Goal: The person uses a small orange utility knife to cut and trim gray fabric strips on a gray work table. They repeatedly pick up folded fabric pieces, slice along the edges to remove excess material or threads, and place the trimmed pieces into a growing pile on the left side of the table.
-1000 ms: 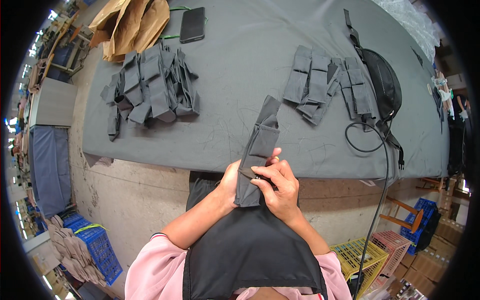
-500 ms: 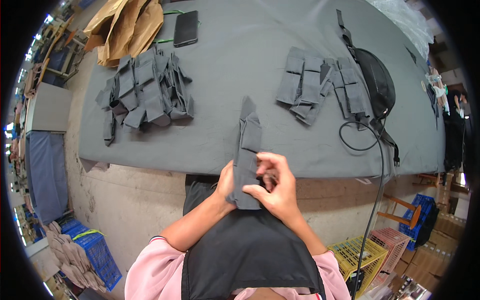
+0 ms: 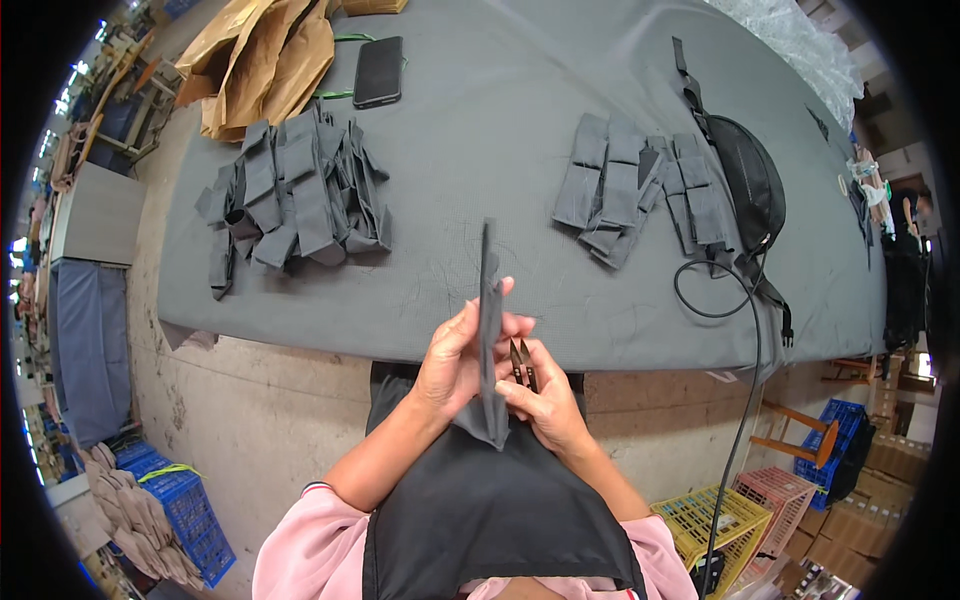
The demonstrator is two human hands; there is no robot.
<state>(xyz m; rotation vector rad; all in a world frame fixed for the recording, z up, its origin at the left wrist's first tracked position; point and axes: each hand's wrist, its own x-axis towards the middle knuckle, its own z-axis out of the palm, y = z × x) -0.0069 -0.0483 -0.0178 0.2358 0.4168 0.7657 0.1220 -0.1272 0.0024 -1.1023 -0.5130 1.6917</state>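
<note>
A long, dark grey sewn fabric piece stands edge-on in front of me at the table's near edge, its far end pointing away. My left hand is closed on its left side. On its other side my right hand holds small dark thread snips, their two points upward and apart. The right thumb also touches the fabric. A heap of similar grey fabric pieces lies on the left of the table. To the right lies a smaller group of flat grey pieces.
The grey-covered table also bears a phone, a brown paper bag and a black waist bag. A black cable hangs over the front edge. Blue and yellow crates stand on the floor.
The fabric piece has turned from showing its broad face to edge-on. Both hands have shifted around it, and the snips in my right hand now show clearly.
</note>
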